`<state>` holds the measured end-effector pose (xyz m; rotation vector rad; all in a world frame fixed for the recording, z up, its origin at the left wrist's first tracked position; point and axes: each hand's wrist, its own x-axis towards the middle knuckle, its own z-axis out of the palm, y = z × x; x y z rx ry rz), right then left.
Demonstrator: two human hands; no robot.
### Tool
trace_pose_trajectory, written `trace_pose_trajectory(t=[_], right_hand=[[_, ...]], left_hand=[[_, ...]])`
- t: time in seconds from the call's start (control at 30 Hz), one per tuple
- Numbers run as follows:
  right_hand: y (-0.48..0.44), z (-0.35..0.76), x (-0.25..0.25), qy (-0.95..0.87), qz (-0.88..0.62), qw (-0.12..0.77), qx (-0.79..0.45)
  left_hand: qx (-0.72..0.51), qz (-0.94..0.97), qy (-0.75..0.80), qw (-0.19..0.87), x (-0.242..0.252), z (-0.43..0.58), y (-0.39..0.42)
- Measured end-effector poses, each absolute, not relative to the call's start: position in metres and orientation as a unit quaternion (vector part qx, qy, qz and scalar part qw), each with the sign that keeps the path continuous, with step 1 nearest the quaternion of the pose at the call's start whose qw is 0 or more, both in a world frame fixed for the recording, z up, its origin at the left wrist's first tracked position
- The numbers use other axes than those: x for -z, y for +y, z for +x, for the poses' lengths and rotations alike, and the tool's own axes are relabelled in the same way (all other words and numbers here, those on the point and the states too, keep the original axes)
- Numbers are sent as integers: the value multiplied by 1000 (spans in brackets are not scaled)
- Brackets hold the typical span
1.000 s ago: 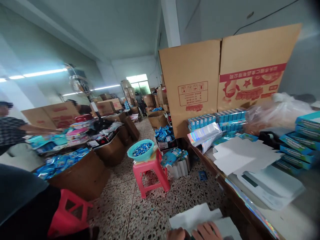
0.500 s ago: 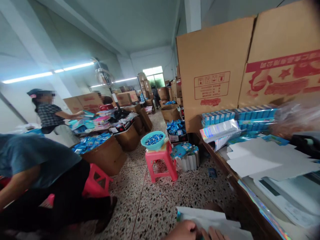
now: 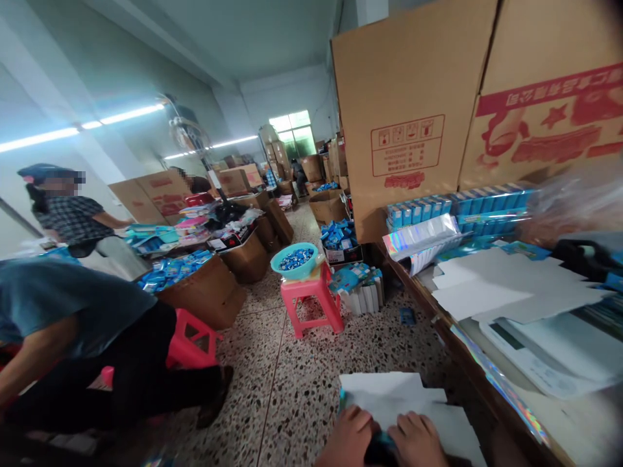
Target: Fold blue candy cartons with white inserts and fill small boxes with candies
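At the bottom of the view, my left hand [image 3: 349, 436] and my right hand [image 3: 417, 438] are side by side over a stack of white card sheets [image 3: 387, 388] with stepped edges. The fingers of both are bent and closed. Between the thumbs a dark, blue-edged thing [image 3: 384, 441] shows in part; the hands hide most of it, and its kind cannot be told. A sliver of blue shows at the stack's left edge.
To the right a table holds white card blanks [image 3: 511, 285], a white scale [image 3: 540, 357] and rows of small blue boxes [image 3: 421, 211]. Ahead, a pink stool [image 3: 314, 301] carries a turquoise basin [image 3: 296, 261] of small wrapped pieces. A person in a blue shirt [image 3: 92, 305] bends at left.
My view has tilted down slightly, so more of my hands and the white card shows. My hands have drawn apart a little, baring the blue-edged thing. The standing person's arm has lowered.
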<state>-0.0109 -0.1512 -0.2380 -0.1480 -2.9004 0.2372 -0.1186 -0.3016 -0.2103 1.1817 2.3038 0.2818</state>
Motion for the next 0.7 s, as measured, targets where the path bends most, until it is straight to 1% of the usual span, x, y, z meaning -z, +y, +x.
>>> trace_pose_trajectory(t=[0.1,0.17,0.3,0.47,0.6,0.7], right_hand=[[-152,-13,219,-988,-81,-26,-128],[-152,-13,207,-984,-87,-66,-143],[-152,-11,191,-977,-87,-97,-169],[-152,-9,183,-961,-120,-135,-208],[-156,-11,181,-961,-130,-140,-202],[-162,-12,181,-962,-133,-141,-192]], left_hand=[[-68,430,870,232,198,-108,-297],[-63,424,876,223,190,-102,-295],[-66,446,865,222,174,-98,-297],[-72,460,859,212,156,-94,-300],[-57,429,869,241,160,-93,-293],[-52,407,879,241,166,-95,-289]])
